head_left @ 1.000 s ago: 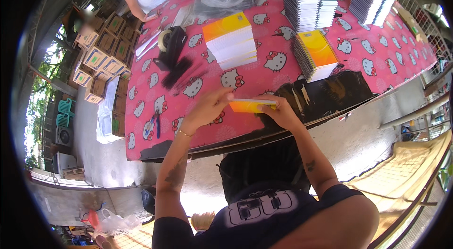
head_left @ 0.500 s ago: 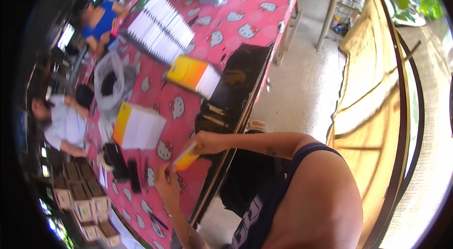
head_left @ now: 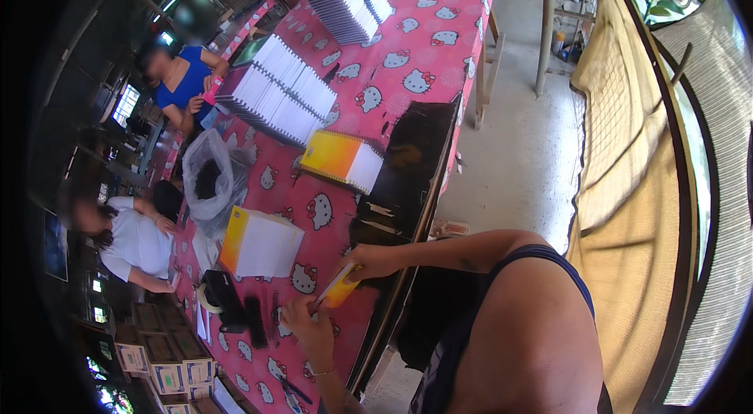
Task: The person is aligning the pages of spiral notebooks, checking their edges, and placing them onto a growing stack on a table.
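Note:
A small notebook with a yellow cover [head_left: 340, 290] is held at a slant just above the pink patterned table. My right hand [head_left: 367, 263] grips its upper end, fingers closed round it. At its lower end, the fingers of my left hand [head_left: 308, 328] pinch the edge. Beyond my hands stands a stack of yellow-covered notebooks or page blocks [head_left: 265, 245], white page edges facing me. Farther off sits another yellow and white stack [head_left: 342, 160], with spiral binding along its edge. Left of my left hand lie black binding coils [head_left: 254, 321] and a black tape dispenser [head_left: 222, 300].
Tall stacks of spiral-bound notebooks [head_left: 276, 89] [head_left: 349, 2] stand farther up the pink table [head_left: 423, 38]. A clear plastic bag [head_left: 208, 179] holds something dark. Scissors [head_left: 292, 392] lie near the lower edge. Two people sit across the table; cartons [head_left: 169, 351] are piled lower left.
The whole view has shifted, so the table and its things appear lower and farther right. Both hands still hold the notebook, in much the same pose.

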Tool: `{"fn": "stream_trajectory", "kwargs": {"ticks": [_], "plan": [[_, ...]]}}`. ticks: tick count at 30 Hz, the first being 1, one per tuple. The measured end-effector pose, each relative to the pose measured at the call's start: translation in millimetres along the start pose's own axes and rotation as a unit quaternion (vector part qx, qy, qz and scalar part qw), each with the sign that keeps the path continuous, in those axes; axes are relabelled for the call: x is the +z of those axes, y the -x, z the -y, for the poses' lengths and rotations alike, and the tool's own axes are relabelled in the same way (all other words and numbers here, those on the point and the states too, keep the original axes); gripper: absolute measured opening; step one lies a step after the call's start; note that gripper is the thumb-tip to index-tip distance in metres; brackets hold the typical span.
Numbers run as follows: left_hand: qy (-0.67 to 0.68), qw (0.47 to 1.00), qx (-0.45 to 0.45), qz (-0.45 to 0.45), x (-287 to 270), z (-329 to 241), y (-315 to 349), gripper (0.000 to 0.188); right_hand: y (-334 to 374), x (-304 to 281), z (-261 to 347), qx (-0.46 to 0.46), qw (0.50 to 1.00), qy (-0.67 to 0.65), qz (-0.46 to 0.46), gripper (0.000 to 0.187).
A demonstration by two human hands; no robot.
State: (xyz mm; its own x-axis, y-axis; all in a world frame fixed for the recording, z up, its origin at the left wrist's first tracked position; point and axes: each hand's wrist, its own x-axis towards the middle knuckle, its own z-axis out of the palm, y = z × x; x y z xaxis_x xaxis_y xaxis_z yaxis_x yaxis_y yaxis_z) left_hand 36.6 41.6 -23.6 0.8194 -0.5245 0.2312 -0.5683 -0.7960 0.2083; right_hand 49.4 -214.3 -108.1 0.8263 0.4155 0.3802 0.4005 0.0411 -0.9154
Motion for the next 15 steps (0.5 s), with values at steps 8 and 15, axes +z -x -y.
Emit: {"fn": "stream_trajectory", "kwargs": {"ticks": [8,15], "plan": [[-0.206,0.975,-0.068,-0.046,56,-45,38,0.079,-4,1,8,0.040,0.999,-0.002,-0.015,0.035],[-0.174,0.981,-0.075,-0.043,68,-67,50,0.081,0,5,18,0.092,0.995,-0.044,0.002,0.030]]}}
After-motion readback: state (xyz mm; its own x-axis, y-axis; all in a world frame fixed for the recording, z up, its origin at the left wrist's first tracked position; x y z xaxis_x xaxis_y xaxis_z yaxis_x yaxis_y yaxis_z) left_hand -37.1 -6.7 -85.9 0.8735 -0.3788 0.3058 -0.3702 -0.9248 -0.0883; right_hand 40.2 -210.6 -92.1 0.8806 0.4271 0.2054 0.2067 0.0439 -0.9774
